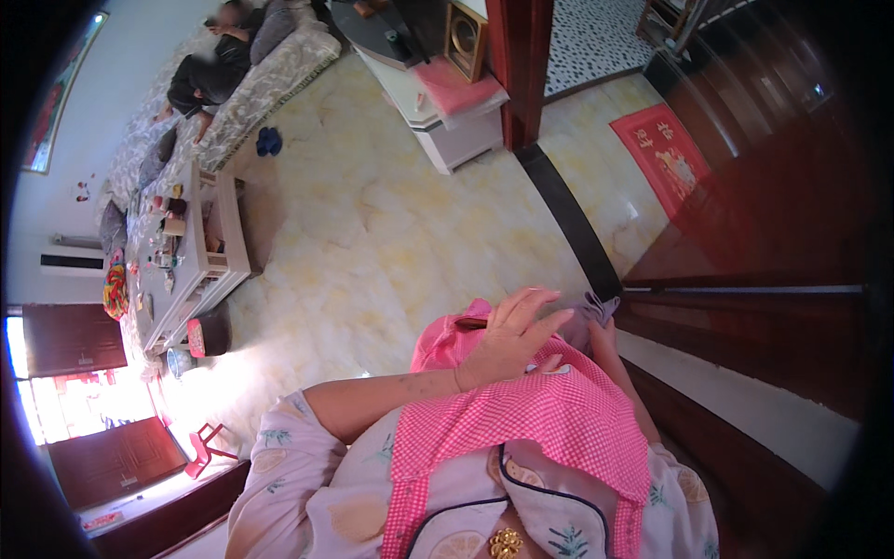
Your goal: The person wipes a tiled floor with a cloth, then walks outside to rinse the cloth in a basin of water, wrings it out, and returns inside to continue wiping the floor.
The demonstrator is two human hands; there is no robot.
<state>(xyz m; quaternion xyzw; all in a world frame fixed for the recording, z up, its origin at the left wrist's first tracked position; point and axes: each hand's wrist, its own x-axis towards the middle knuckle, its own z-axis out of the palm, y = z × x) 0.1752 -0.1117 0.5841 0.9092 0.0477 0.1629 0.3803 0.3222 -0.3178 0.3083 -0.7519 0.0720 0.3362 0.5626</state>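
Note:
My left hand (517,335) is raised in front of the pink-and-white checked apron (510,412), palm toward my body. Its fingers are spread and nothing shows in them. Beside its wrist, the dark reddish-brown edge of a flat object (472,323) shows at the apron's front; the rest of it is hidden. On the right, low by my side, my right hand (603,339) grips a greyish-purple cloth (602,307). Part of the cloth hangs behind the apron and my left fingers, out of sight.
Dark red wooden doors (754,279) stand close on my right, by a black threshold strip (569,216) and a red mat (663,157). A white cabinet (461,143) is ahead. Left are a long table (188,279), a stool (209,334), blue slippers (268,141) and a person (216,77) on a sofa.

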